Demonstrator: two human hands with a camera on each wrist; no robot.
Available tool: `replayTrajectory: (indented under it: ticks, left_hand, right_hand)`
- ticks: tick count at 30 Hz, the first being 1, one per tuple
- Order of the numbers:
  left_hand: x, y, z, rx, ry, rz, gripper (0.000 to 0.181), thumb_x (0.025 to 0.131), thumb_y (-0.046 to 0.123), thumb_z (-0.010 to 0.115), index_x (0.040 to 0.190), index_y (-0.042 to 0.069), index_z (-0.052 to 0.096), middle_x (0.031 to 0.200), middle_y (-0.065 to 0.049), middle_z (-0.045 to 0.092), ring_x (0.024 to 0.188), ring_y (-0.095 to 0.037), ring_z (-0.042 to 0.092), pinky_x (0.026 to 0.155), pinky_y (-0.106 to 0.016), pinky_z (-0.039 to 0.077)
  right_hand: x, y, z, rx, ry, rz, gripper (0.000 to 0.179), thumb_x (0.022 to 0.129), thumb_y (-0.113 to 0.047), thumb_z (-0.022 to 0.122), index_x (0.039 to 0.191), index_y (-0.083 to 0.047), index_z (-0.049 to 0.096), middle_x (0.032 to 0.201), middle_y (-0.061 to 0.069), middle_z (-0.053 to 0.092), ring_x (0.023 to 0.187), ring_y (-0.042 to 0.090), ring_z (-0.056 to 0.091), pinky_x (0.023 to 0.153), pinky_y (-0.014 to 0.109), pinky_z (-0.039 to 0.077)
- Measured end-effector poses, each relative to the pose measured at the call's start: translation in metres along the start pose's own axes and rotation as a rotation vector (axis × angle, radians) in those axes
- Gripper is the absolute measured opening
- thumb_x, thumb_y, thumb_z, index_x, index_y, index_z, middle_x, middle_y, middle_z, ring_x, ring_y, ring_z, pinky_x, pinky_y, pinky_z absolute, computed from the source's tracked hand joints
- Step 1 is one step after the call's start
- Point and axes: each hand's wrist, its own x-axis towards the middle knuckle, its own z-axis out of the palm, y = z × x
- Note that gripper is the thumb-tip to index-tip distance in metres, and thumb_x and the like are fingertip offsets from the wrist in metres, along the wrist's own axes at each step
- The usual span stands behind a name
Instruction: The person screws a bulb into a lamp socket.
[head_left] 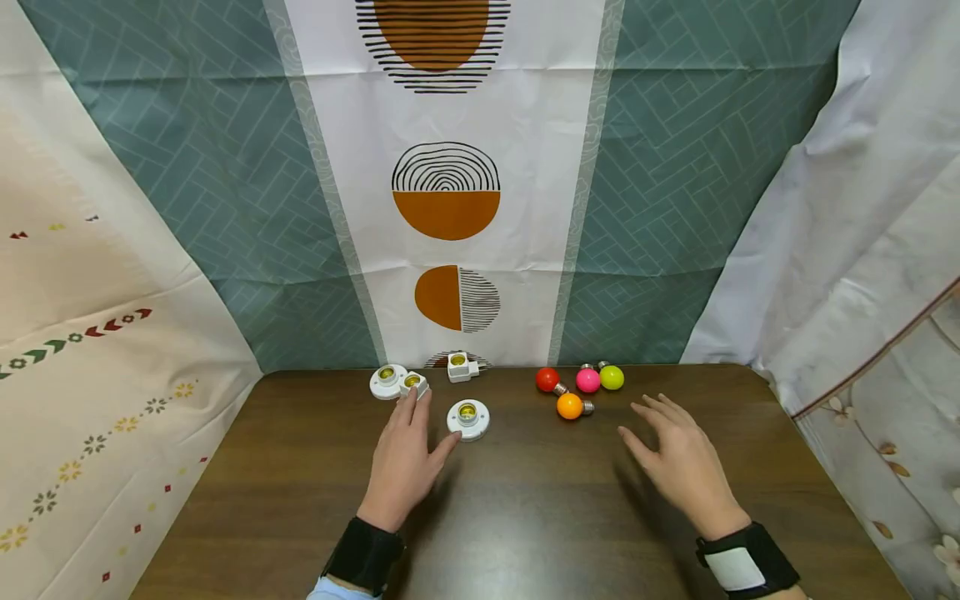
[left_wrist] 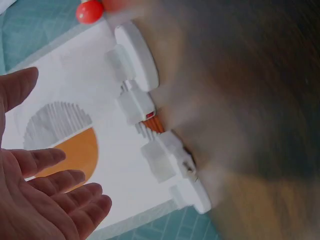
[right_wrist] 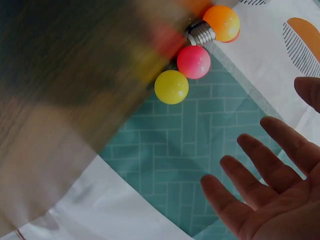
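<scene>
Both hands are held over the table with fingers extended and nothing in them. In the head view, the left hand (head_left: 405,462) has its fingertips overlapping a square white bulb socket (head_left: 415,384). Beside that lies a round white socket (head_left: 385,383); a second round socket (head_left: 468,419) is right of the thumb. A white plug-in socket (head_left: 461,367) lies farther back. To the right hand's (head_left: 681,462) upper left lie small round bulbs with metal screw bases: red (head_left: 547,379), orange (head_left: 569,407), pink (head_left: 588,381) and yellow-green (head_left: 612,377). Spread fingers (right_wrist: 252,182) show in the right wrist view.
The brown wooden table (head_left: 525,517) meets a hanging patterned cloth (head_left: 645,200) along its back edge. Pale cloths hang at the left (head_left: 112,400) and right (head_left: 847,250). Each wrist wears a black strap (head_left: 366,554).
</scene>
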Motion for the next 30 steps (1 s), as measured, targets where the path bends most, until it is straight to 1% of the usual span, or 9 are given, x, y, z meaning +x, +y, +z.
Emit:
replayTrajectory:
  ticks: [4, 8, 12, 14, 17, 21, 25, 30]
  left_hand:
    - [0.008, -0.001, 0.012, -0.044, -0.059, -0.048, 0.086, 0.08, 0.054, 0.065, 0.144, 0.006, 0.033, 0.15, -0.016, 0.029, 0.139, -0.033, 0.028, 0.104, -0.05, 0.037]
    - [0.017, -0.003, 0.026, -0.08, -0.114, -0.099, 0.093, 0.076, 0.055, 0.07, 0.144, 0.005, 0.031, 0.152, -0.017, 0.026, 0.141, -0.031, 0.024, 0.104, -0.05, 0.038]
    - [0.025, -0.004, 0.04, -0.118, -0.155, -0.132, 0.1, 0.071, 0.055, 0.074, 0.145, 0.005, 0.029, 0.151, -0.018, 0.026, 0.14, -0.032, 0.026, 0.103, -0.051, 0.038]
    - [0.028, -0.004, 0.046, -0.121, -0.166, -0.144, 0.102, 0.069, 0.056, 0.075, 0.145, 0.005, 0.029, 0.15, -0.019, 0.029, 0.138, -0.033, 0.029, 0.102, -0.051, 0.038]
    - [0.032, -0.003, 0.053, -0.1, -0.183, -0.159, 0.105, 0.065, 0.058, 0.076, 0.144, 0.005, 0.031, 0.145, -0.019, 0.036, 0.132, -0.035, 0.036, 0.101, -0.052, 0.039]
    - [0.036, -0.002, 0.061, -0.059, -0.197, -0.174, 0.108, 0.062, 0.062, 0.076, 0.142, 0.003, 0.034, 0.137, -0.02, 0.043, 0.121, -0.036, 0.043, 0.097, -0.051, 0.042]
    - [0.041, 0.0, 0.067, -0.011, -0.212, -0.202, 0.11, 0.06, 0.067, 0.075, 0.141, 0.003, 0.035, 0.131, -0.021, 0.046, 0.114, -0.035, 0.046, 0.092, -0.05, 0.045]
    - [0.046, 0.005, 0.071, 0.051, -0.214, -0.197, 0.108, 0.059, 0.067, 0.075, 0.138, 0.002, 0.04, 0.122, -0.021, 0.049, 0.109, -0.034, 0.047, 0.086, -0.049, 0.047]
  right_hand:
    - [0.001, 0.0, 0.005, -0.006, -0.047, 0.008, 0.045, 0.079, -0.035, 0.073, 0.112, -0.005, 0.066, 0.124, 0.018, 0.06, 0.121, 0.04, 0.05, 0.096, 0.059, 0.039]
    - [0.002, 0.0, 0.009, -0.013, -0.061, -0.002, 0.047, 0.078, -0.037, 0.073, 0.113, -0.005, 0.066, 0.125, 0.018, 0.06, 0.121, 0.04, 0.049, 0.096, 0.058, 0.039]
    - [0.003, 0.0, 0.011, -0.015, -0.064, -0.011, 0.048, 0.078, -0.037, 0.073, 0.113, -0.005, 0.066, 0.124, 0.018, 0.06, 0.121, 0.04, 0.049, 0.096, 0.058, 0.04]
    - [0.003, -0.001, 0.013, -0.012, -0.07, -0.012, 0.048, 0.078, -0.037, 0.073, 0.113, -0.005, 0.066, 0.124, 0.018, 0.06, 0.121, 0.04, 0.049, 0.095, 0.058, 0.04]
    - [0.003, -0.001, 0.015, -0.018, -0.089, -0.012, 0.049, 0.078, -0.037, 0.072, 0.115, -0.005, 0.065, 0.125, 0.018, 0.06, 0.121, 0.04, 0.049, 0.095, 0.059, 0.04]
    - [0.004, 0.0, 0.019, -0.022, -0.122, -0.008, 0.05, 0.08, -0.038, 0.071, 0.117, -0.006, 0.064, 0.126, 0.017, 0.059, 0.12, 0.038, 0.051, 0.096, 0.057, 0.041]
    - [0.006, 0.001, 0.022, -0.019, -0.144, -0.01, 0.051, 0.08, -0.038, 0.07, 0.119, -0.006, 0.062, 0.127, 0.016, 0.059, 0.117, 0.035, 0.053, 0.096, 0.055, 0.042]
    - [0.011, -0.001, 0.025, -0.018, -0.164, -0.023, 0.052, 0.08, -0.038, 0.071, 0.121, -0.007, 0.062, 0.126, 0.016, 0.059, 0.117, 0.034, 0.054, 0.096, 0.054, 0.042]
